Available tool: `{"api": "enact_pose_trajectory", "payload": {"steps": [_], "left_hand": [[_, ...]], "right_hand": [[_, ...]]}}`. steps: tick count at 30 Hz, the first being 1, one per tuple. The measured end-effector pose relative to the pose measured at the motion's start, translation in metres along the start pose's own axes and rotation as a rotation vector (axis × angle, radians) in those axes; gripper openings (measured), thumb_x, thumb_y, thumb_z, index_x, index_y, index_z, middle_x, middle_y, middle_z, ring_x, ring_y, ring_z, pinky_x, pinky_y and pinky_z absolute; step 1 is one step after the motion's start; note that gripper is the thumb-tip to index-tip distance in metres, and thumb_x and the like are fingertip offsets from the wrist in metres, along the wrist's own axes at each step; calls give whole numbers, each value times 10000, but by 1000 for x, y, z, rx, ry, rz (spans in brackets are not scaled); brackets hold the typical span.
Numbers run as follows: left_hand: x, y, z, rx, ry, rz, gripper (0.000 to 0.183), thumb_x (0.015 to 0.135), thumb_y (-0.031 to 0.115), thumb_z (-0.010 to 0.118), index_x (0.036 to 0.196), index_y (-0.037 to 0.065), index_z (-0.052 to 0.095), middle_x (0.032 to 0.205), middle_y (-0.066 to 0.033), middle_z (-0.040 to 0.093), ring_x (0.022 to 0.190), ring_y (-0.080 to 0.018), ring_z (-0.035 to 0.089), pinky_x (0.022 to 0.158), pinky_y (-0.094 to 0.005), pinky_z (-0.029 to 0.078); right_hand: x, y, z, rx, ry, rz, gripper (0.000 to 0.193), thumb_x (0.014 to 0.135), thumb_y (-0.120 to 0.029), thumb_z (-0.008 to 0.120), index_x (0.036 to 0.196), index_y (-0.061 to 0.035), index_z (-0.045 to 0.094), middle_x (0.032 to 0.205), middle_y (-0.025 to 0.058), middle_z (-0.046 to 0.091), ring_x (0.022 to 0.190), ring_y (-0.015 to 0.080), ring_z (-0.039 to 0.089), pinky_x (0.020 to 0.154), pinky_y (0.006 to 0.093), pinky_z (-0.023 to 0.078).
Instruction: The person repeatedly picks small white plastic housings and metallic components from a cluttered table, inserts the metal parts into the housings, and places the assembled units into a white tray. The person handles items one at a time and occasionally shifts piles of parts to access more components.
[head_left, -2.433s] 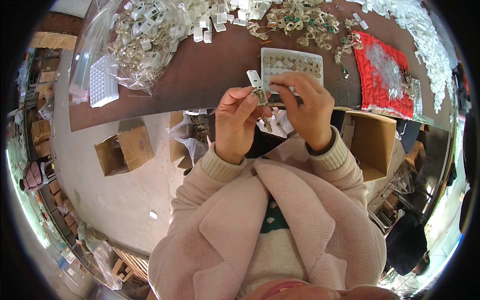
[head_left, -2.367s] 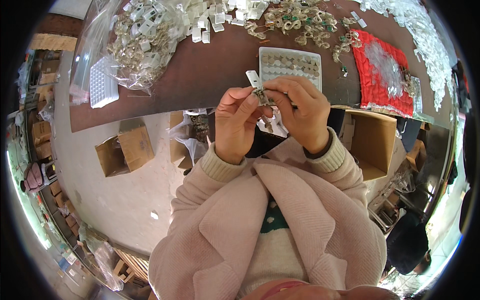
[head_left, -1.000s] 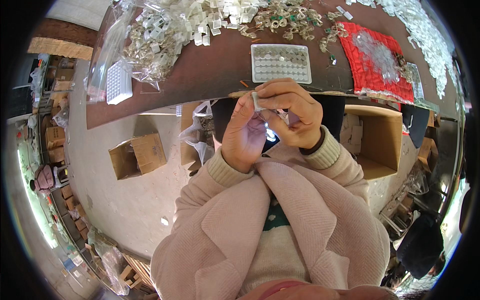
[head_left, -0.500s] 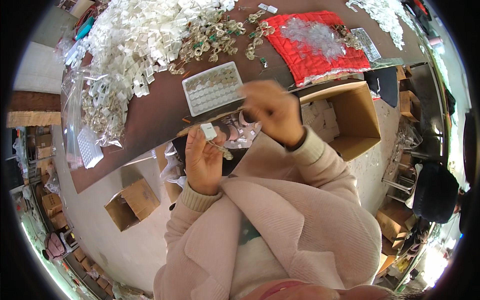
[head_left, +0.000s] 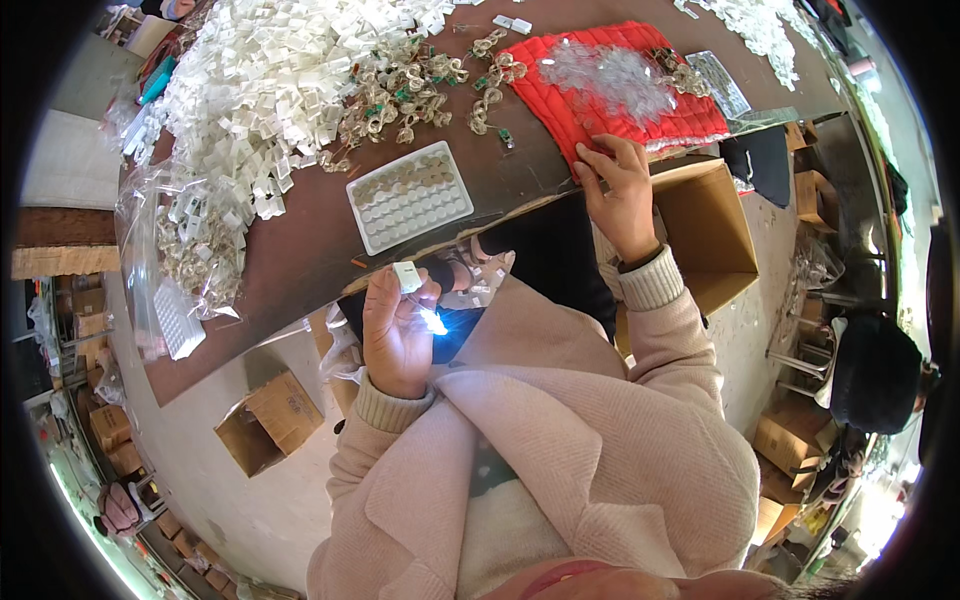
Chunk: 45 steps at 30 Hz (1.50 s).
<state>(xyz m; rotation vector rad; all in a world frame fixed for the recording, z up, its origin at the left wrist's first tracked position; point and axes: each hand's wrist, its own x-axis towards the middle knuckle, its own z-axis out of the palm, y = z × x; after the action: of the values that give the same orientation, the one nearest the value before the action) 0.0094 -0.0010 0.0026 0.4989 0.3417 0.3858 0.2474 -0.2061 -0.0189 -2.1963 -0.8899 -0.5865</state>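
Observation:
My left hand (head_left: 398,335) grips a small white plastic case (head_left: 406,277) between thumb and fingers, in front of the table edge. Below the case, against my fingers, a bright bluish-white light (head_left: 434,320) glows; its glare hides the wire there. My right hand (head_left: 617,195) is at the table's front edge by the lower left corner of a red quilted cloth (head_left: 540,88), its fingers bent and apart. Between the hands, farther back, lies a white tray (head_left: 412,222) with round pockets, its far rows holding flat greyish discs.
A big heap of white plastic cases (head_left: 270,90) covers the table's left rear. Several coiled wire bundles (head_left: 400,90) lie beside it. Clear plastic pieces (head_left: 610,80) rest on the red cloth. An open cardboard box (head_left: 710,225) stands below the table at right, another (head_left: 270,420) on the floor at left.
The light at my left hand has come on. My right hand has moved right and slightly away from me, from beside the tray to the red cloth's corner. The view has shifted slightly.

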Motion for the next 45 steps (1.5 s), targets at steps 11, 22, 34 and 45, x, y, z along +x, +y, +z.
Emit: {"api": "enact_pose_trajectory", "payload": {"steps": [11, 22, 34, 45], "left_hand": [[-5, 1, 8, -62, 62, -19, 189, 1023, 247, 592, 1003, 60, 607, 889, -74, 584, 784, -164, 450, 752, -317, 392], [-11, -4, 10, 106, -9, 94, 206, 986, 94, 619, 1183, 35, 633, 1060, -135, 680, 935, -218, 614, 830, -358, 466], [-21, 5, 9, 125, -7, 228, 209, 908, -12, 709, 1113, -1, 673, 1061, -94, 714, 929, -135, 670, 842, -268, 526], [-22, 7, 0, 215, -47, 293, 178, 925, -33, 670, 1102, -12, 661, 1094, -111, 705, 987, -172, 671, 895, -307, 527]], "right_hand": [[18, 15, -1, 134, -111, 192, 59, 857, 12, 694, 912, 5, 711, 885, 158, 672, 795, 287, 699, 674, 375, 537], [0, -132, -5, 631, -367, -68, 93, 964, 53, 542, 1037, -1, 561, 901, 121, 627, 753, 233, 679, 691, 300, 527], [-1, -175, -3, 515, -395, -320, 310, 733, 60, 657, 1010, -31, 554, 845, 122, 582, 743, 323, 610, 658, 398, 507], [0, -169, 0, 573, -355, -262, 194, 807, 51, 676, 964, -38, 604, 868, 110, 648, 752, 328, 640, 688, 389, 514]]}}
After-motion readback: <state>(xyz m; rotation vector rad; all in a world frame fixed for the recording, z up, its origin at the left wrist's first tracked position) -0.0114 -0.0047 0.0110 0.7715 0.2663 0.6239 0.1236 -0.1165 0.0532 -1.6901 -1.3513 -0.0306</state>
